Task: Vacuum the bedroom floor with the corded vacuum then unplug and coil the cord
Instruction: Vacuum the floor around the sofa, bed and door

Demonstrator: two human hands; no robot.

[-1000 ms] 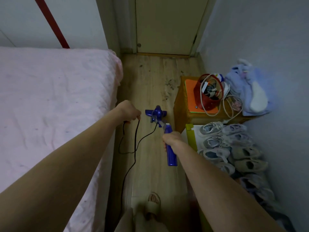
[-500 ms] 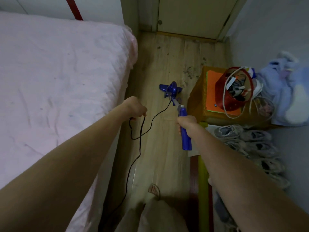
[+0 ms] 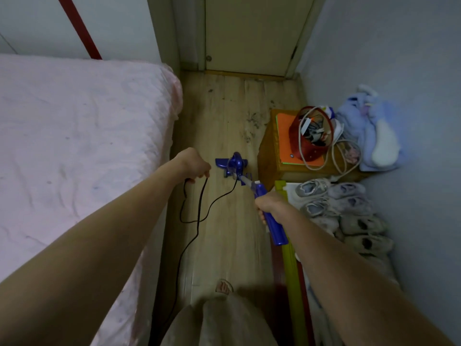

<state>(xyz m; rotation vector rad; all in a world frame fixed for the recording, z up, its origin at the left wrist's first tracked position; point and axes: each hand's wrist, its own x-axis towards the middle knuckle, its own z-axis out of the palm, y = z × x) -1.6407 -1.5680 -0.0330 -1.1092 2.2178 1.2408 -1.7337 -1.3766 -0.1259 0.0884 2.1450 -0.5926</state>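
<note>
Running between pink bed and nightstand, speckled wood floor; fingers curled round cord, vacuum.

1. One view only, head-worn wide-angle, so no second view shares any of the scene
2. Looks forward and steeply down along a narrow strip of wooden floor toward a closed door at top
3. Both forearms enter from the bottom corners, close to the lens; left hand and right hand sit mid-frame
4. Bed fills the left side, wall the right; edges bend from lens distortion
</note>
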